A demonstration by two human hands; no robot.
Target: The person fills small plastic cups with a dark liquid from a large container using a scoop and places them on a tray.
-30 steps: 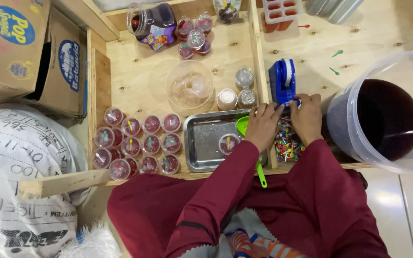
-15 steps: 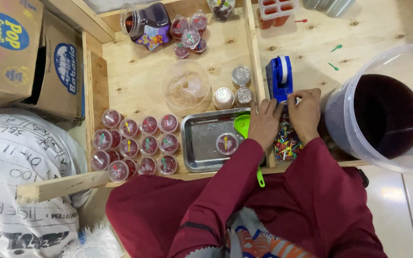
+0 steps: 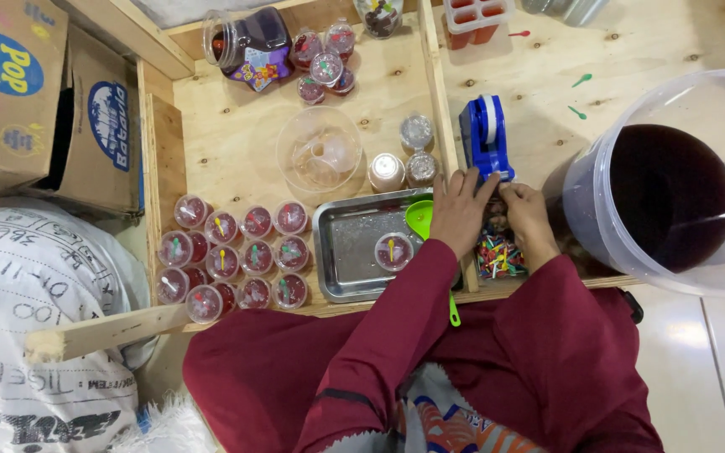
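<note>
Low plywood work surface with raised wooden edges, seen from above; person in dark red sleeves sits at its near side.

Blue tape dispenser is the reference. Both hands meet at its near end. Left hand lies flat, fingers spread, fingertips touching the dispenser's near edge; not closed on anything visible. Right hand is curled right beside it, fingers pinched on something small at the dispenser's tip; too small to tell what.

Just nearer than the hands: pile of small multicoloured plastic spoons. Left of the dispenser: rectangular steel tray holding one sealed red jelly cup and a green plastic scoop. Farther left: block of sealed red jelly cups in rows. Beyond the tray: clear plastic funnel bowl. Right of the dispenser: large translucent bucket of dark red liquid.
</note>
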